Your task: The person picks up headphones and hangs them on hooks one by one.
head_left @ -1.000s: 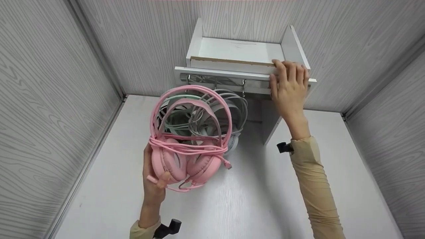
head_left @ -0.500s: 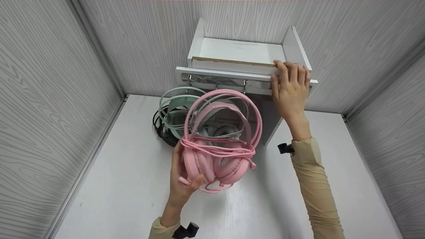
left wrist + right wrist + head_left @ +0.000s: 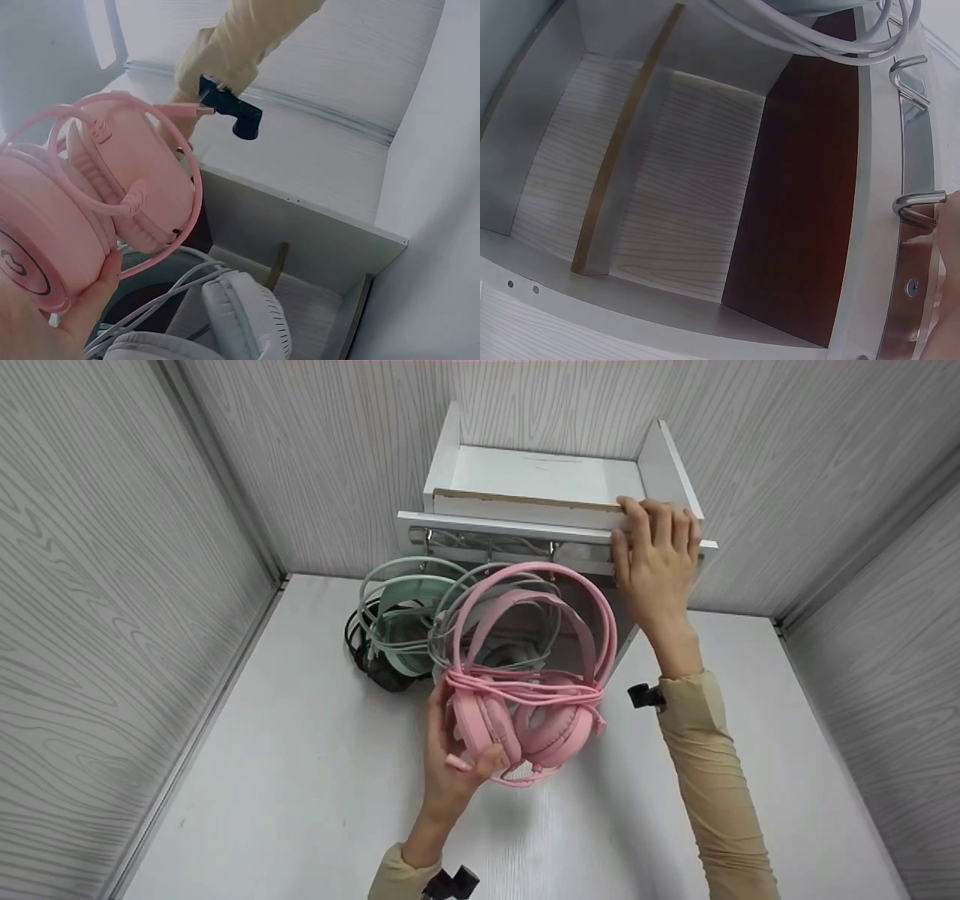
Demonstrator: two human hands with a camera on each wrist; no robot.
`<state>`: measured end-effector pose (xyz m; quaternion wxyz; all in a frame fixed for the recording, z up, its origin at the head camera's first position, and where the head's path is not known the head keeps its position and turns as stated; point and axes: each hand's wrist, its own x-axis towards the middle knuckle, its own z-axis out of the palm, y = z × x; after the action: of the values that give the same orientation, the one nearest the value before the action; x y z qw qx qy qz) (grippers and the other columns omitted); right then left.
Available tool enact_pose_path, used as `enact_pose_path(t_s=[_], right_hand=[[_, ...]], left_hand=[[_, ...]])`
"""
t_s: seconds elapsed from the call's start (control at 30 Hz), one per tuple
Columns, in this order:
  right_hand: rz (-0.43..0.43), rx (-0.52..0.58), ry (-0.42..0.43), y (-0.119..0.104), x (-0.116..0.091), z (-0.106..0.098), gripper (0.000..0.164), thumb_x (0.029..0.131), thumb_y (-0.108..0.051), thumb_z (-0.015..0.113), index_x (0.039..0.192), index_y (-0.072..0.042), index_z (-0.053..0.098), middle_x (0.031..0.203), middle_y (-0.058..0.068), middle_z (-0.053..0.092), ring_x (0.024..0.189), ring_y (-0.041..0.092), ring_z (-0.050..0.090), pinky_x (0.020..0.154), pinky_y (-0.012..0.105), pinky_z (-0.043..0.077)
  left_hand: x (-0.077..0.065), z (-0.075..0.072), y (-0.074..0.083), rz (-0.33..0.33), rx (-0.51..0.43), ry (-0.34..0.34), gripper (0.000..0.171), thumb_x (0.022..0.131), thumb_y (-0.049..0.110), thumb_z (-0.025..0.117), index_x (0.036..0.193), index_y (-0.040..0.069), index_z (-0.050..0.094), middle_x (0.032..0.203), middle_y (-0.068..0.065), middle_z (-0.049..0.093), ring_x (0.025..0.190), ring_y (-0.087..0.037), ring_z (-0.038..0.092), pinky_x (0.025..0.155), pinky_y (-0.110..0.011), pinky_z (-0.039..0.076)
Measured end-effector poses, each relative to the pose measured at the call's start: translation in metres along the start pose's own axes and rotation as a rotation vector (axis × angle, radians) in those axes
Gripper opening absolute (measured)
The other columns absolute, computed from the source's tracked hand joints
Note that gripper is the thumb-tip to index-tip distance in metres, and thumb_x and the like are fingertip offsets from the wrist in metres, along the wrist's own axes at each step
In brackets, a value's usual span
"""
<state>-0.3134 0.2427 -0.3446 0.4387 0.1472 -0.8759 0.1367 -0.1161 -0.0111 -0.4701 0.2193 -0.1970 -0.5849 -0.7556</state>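
Note:
My left hand [image 3: 454,780] holds a pink headset [image 3: 476,720] upright by its lower left ear cup, thumb in front. Its cable is wound around the middle, with a small mic at the lower left. In the left wrist view, the pink headset [image 3: 139,172] fills the left side. Fingers of my right hand [image 3: 660,570] bend over the right end of the white shelf's front board [image 3: 510,525]. Metal hooks [image 3: 553,551] line a rail below that board. In the right wrist view, a bare hook [image 3: 919,206] stands beside my right hand [image 3: 949,285].
Left of the pink headset hang a green headset [image 3: 409,596] and a black one [image 3: 386,675]. A grey-white headset [image 3: 247,315] sits partly behind the pink one. White tabletop [image 3: 247,780] spreads below, with wood-grain panels [image 3: 97,585] around.
My left hand has carried the pink headset to the right, from in front of the green and black headsets toward the right hooks. My right hand stays on the shelf.

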Motion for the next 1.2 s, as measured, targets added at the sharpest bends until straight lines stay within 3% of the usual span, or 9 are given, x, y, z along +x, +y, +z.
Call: enact_pose_path(t_s=[0.2,0.5,0.77,0.93,1.2], right_hand=[[-0.016,0.009,0.008,0.000,-0.001,0.000,0.040,0.108,-0.037,0.040,0.142,-0.018,0.052,0.128,0.013,0.054,0.124,0.034,0.043,0.118,0.049,0.020],[-0.011,0.001,-0.011,0.001,0.000,-0.001,0.040,0.109,-0.037,0.039,0.143,-0.019,0.051,0.129,0.013,0.053,0.124,0.034,0.042,0.118,0.049,0.019],[-0.013,-0.006,-0.017,0.001,0.000,-0.001,0.041,0.109,-0.038,0.039,0.143,-0.019,0.051,0.130,0.013,0.053,0.125,0.034,0.042,0.118,0.049,0.019],[-0.014,0.001,-0.007,0.000,0.000,-0.001,0.041,0.109,-0.038,0.039,0.143,-0.019,0.052,0.130,0.013,0.054,0.124,0.034,0.042,0.117,0.049,0.020],[-0.018,0.002,-0.013,0.001,-0.001,-0.001,0.041,0.109,-0.038,0.039,0.143,-0.020,0.051,0.130,0.013,0.054,0.125,0.034,0.042,0.118,0.049,0.019]], left_hand=[[-0.002,0.013,-0.008,-0.010,0.031,0.036,0.100,0.085,0.027,0.077,0.158,-0.004,0.016,0.155,-0.020,0.030,0.138,-0.041,0.038,0.108,-0.036,0.045],[-0.008,0.035,-0.023,-0.041,0.053,0.103,0.099,0.082,0.022,0.079,0.159,0.005,0.020,0.154,-0.017,0.035,0.136,-0.036,0.042,0.098,-0.046,0.052],[-0.013,0.051,-0.034,-0.081,0.059,0.152,0.101,0.080,0.026,0.082,0.159,0.011,0.021,0.155,-0.013,0.033,0.137,-0.036,0.039,0.098,-0.051,0.050],[-0.018,0.066,-0.041,-0.097,0.059,0.165,0.103,0.079,0.022,0.083,0.160,0.016,0.019,0.156,-0.010,0.030,0.137,-0.035,0.038,0.097,-0.049,0.051],[-0.020,0.081,-0.055,-0.057,0.236,0.187,0.109,0.075,0.020,0.090,0.158,0.008,0.020,0.153,-0.012,0.031,0.136,-0.029,0.039,0.099,-0.052,0.050]])
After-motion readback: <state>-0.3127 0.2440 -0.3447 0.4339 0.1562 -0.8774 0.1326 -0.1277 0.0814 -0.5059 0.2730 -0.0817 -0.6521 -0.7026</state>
